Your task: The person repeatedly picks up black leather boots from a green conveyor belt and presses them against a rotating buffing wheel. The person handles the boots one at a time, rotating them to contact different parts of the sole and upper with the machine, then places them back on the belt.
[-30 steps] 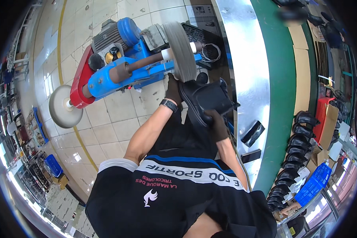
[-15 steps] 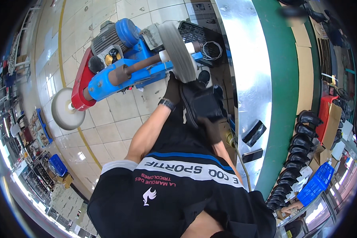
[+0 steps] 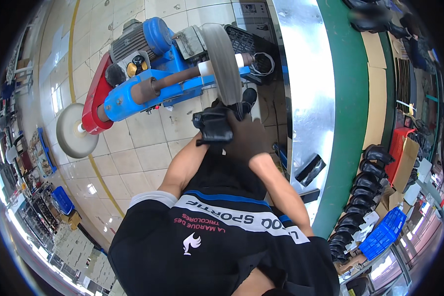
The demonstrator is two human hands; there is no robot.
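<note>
metal-topped table (image 3: 308, 89), right side | blue buffing machine (image 3: 126, 101), ahead-left | grey buffing wheel (image 3: 223, 64), at machine's right end | black shoe (image 3: 215, 126), just below wheel rim, contact can't tell | gloved right hand (image 3: 249, 135) clamped on shoe's right side | left hand (image 3: 215, 103) mostly hidden behind shoe, grip can't tell

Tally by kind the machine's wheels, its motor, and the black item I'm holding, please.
Wheels: 2 (grey wheel, cream wheel)
Motor: 1
Held black item: 1
Total: 4
</note>
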